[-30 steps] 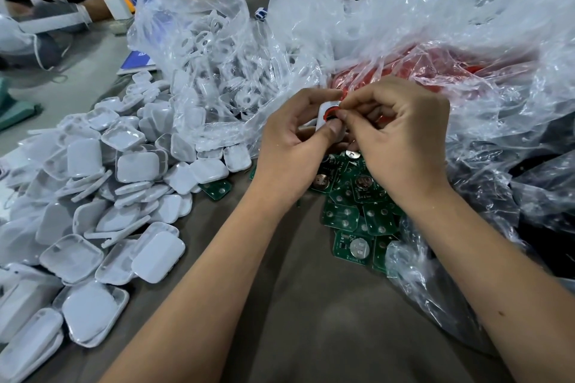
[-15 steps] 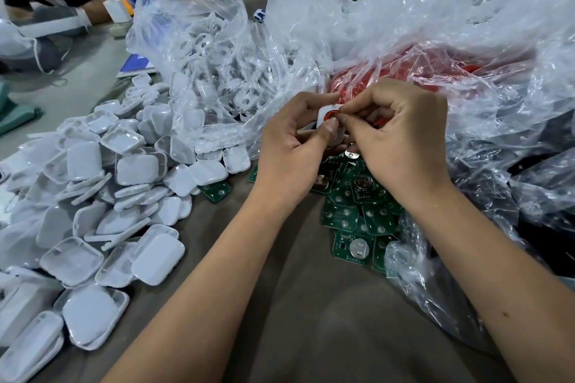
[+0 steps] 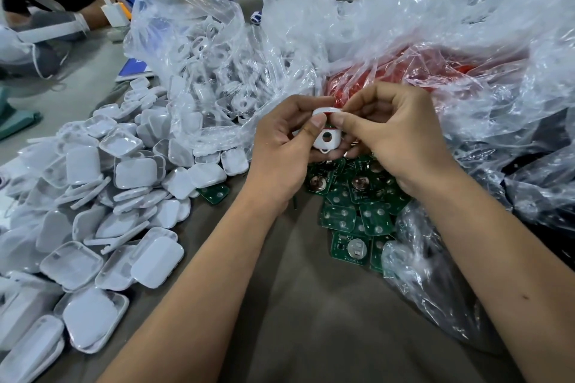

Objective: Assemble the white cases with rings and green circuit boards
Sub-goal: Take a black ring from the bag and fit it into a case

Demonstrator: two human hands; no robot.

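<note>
**A:** What am I looking at right now?

**B:** I've got both hands up over the pile of green circuit boards (image 3: 354, 214). My left hand (image 3: 289, 146) is curled round a white case (image 3: 326, 134), thumb pressed on its face. My right hand (image 3: 395, 137) pinches at the top edge of that same case, thumb and forefinger close together, where a bit of red ring (image 3: 329, 127) shows.

**A:** Anything different from a moment ago?

**B:** Yes. 1 second back the case sat almost hidden between my fingers, only a sliver of white and red visible. Now it has tipped toward me, and I can see its face with 1 round hole and a small loop at the bottom. The hands themselves have barely shifted.

**A:** So what does that tell you?

**B:** My guess is the ring is seated or nearly so, and I'm checking or pressing it home. I can't tell whether it sits flush; my thumbs cover most of it.

**A:** And the rest of the parts?

**B:** No board is in the case yet, as far as I can see. The boards lie just below my hands, the loose white lids (image 3: 102, 196) heaped to my left, more cases in the clear bag (image 3: 199, 50) behind, and red pieces under the other plastic bag (image 3: 420, 40).
</note>
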